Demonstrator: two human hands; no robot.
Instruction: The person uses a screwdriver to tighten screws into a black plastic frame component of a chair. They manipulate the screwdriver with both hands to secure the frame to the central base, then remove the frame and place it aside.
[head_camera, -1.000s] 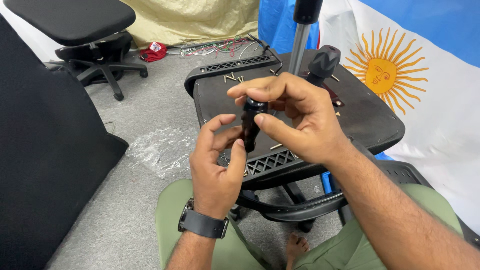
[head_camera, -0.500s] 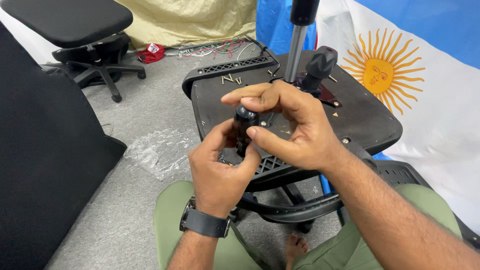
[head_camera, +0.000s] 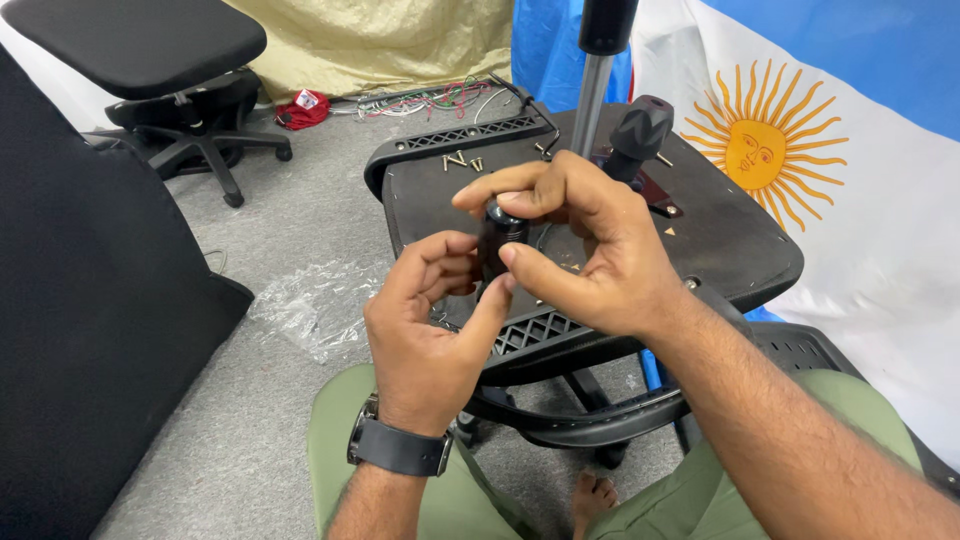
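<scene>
Gripping a black knob (head_camera: 497, 237), both hands (head_camera: 432, 330) (head_camera: 590, 250) hover above the upturned seat base (head_camera: 720, 235), screws (head_camera: 462, 160) beyond.

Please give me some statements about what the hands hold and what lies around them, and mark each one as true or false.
1. Both hands grip one small black cylindrical part. True: the left hand and the right hand both pinch it.
2. A wristwatch sits on the right wrist. False: it is on the left wrist.
3. Loose screws lie on the upturned chair seat. True.
4. The crumpled clear plastic lies on the seat. False: it lies on the grey floor.
</scene>
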